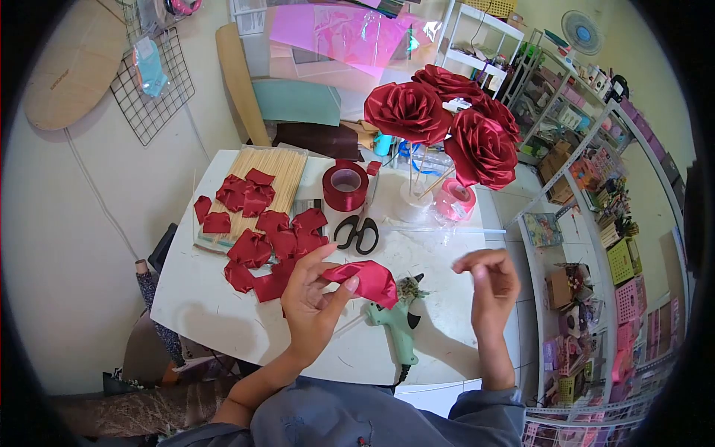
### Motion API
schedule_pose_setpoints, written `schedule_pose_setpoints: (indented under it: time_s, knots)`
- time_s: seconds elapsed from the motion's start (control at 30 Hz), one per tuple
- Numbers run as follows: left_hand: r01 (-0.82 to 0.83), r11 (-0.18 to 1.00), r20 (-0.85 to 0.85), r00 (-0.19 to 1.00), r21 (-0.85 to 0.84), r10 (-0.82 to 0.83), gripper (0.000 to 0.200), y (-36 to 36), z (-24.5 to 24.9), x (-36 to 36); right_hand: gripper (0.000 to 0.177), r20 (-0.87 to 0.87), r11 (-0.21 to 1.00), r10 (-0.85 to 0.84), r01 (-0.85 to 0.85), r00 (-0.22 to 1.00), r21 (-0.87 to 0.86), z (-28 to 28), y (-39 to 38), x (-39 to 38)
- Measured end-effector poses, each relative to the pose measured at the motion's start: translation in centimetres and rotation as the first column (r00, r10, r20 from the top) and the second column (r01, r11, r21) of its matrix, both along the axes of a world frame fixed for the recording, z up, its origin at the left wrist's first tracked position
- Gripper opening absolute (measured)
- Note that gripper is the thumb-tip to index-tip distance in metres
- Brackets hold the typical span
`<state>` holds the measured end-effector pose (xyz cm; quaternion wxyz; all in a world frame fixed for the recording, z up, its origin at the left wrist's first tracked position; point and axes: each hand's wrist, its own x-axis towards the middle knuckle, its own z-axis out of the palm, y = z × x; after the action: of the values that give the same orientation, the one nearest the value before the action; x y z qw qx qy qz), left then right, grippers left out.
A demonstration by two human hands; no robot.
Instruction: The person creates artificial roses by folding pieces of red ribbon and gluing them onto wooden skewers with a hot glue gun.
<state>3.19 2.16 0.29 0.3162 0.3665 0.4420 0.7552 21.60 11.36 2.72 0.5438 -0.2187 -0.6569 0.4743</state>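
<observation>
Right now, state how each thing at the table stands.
Left hand, pinching a petal
Petal, curved, held up
Right hand, raised, apparently holding nothing
Glue gun, lying down
Scissors, lying flat
Ribbon roll, lying flat
Cloth pieces, loosely heaped
Flowers, opened out
Sticks, partly covered

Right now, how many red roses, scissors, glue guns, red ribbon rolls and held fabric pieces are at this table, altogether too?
Red roses: 4
Scissors: 1
Glue gun: 1
Red ribbon roll: 1
Fabric piece in left hand: 1
Total: 8
</observation>
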Motion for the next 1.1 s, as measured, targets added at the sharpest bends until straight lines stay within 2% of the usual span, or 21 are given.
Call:
schedule_pose_setpoints:
  time_s: [0.1,0.17,0.2,0.27,0.33,0.4,0.5,0.73,0.8,0.9,1.03,1.1]
  knots:
    - [0.012,0.999,0.017,1.000,0.031,-0.012,0.042,0.0,0.0,0.1,0.004,-0.068,0.995,0.100,-0.100,0.993,0.002,-0.9,0.7,1.4]
    - [0.016,0.999,0.013,1.000,0.043,-0.016,0.041,0.0,0.1,0.3,0.003,0.019,0.969,0.244,-0.243,0.970,-0.032,-1.2,0.8,1.7]
    - [0.018,0.998,0.011,1.000,0.054,-0.019,0.040,-0.1,0.1,0.3,0.003,0.017,0.970,0.242,-0.241,0.970,-0.032,-0.9,0.3,1.0]
    - [0.026,0.998,0.012,1.000,0.053,-0.026,0.039,-0.2,0.4,0.6,0.010,0.091,0.980,0.118,-0.101,0.989,-0.174,0.2,-1.2,-1.2]
    - [0.032,0.998,0.014,0.999,0.051,-0.033,0.039,-0.3,0.3,0.8,0.017,0.202,0.957,0.279,-0.253,0.939,-0.144,-0.7,-0.8,-1.2]
    - [0.044,0.994,-0.016,0.999,0.101,-0.042,0.038,-0.3,0.0,1.1,0.017,0.259,0.954,0.300,-0.295,0.918,-0.061,-1.0,-0.8,-1.8]
    - [0.064,0.990,-0.002,0.998,0.127,-0.065,0.038,-0.2,-0.4,1.6,0.009,0.327,0.941,0.338,-0.311,0.883,-0.132,-1.0,-1.3,-2.0]
    - [0.166,0.986,-0.087,0.983,0.016,-0.164,0.038,-0.7,0.6,0.5,0.004,0.346,0.946,0.316,-0.265,0.883,-0.188,-1.0,-1.6,-2.0]
    - [0.133,0.990,-0.201,0.969,-0.051,-0.141,0.037,-0.8,0.7,0.1,0.005,0.394,0.949,0.313,-0.265,0.864,-0.173,-0.9,-1.6,-2.0]
    - [0.112,0.993,-0.244,0.963,-0.038,-0.118,0.037,-0.7,0.3,0.0,0.007,0.412,0.962,0.270,-0.263,0.870,-0.074,-1.3,-1.5,-2.1]
    - [0.059,0.998,-0.270,0.962,0.037,-0.047,0.034,-0.5,-0.5,0.2,0.007,0.409,0.962,0.270,-0.266,0.872,-0.067,-1.3,-1.4,-2.1]
    - [0.014,0.998,-0.233,0.973,0.065,0.002,0.029,-0.7,-0.8,0.3,0.008,0.390,0.957,0.290,-0.266,0.874,-0.116,-1.3,-1.5,-2.1]
